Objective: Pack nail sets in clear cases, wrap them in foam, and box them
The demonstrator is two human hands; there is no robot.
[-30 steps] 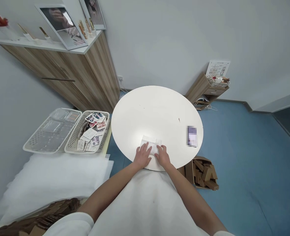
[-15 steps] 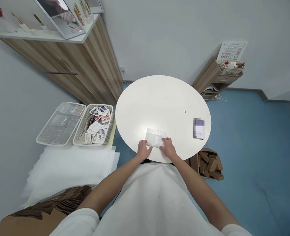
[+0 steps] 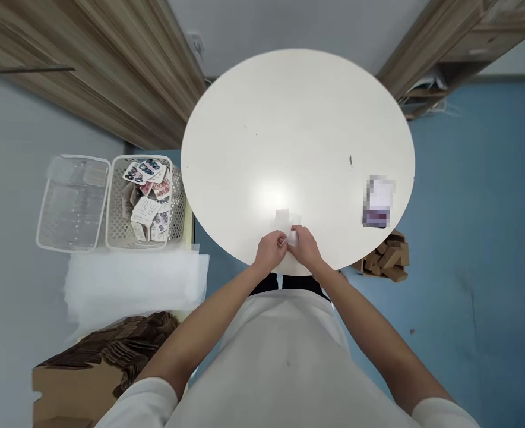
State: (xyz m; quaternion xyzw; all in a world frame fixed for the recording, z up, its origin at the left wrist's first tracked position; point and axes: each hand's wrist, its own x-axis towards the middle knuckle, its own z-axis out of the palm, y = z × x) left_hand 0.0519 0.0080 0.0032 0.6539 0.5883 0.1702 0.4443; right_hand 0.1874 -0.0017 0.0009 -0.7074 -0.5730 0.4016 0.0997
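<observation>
Head view is showing both forearms (image 3: 209, 318) slanting forward and inward from white sleeves (image 3: 144, 397), with the left hand (image 3: 270, 252) and the right hand (image 3: 306, 246) nearly meeting above the near edge of an oval white bench (image 3: 298, 89). The left grip is pinching a thin white packet (image 3: 282, 219), fingers curling against the thumb; the right grip is likewise pinching it, almost fully closed. The packet is lying close to the near rim, partly spreading out beyond the fingers and partly standing up between the hands. A pixelated purple and white item (image 3: 378, 201) is resting well to the right. On the left, a perforated basket (image 3: 179, 208) is holding printed cards (image 3: 146, 208), clear plastic cases (image 3: 73, 214) are filling another beside it, and white sheets (image 3: 138, 279) are lying nearer. Small brown boxes (image 3: 389, 257) are piling up low on the right, above the blue floor (image 3: 503, 178), and a wood-grain cabinet (image 3: 124, 65) is standing behind the baskets.
</observation>
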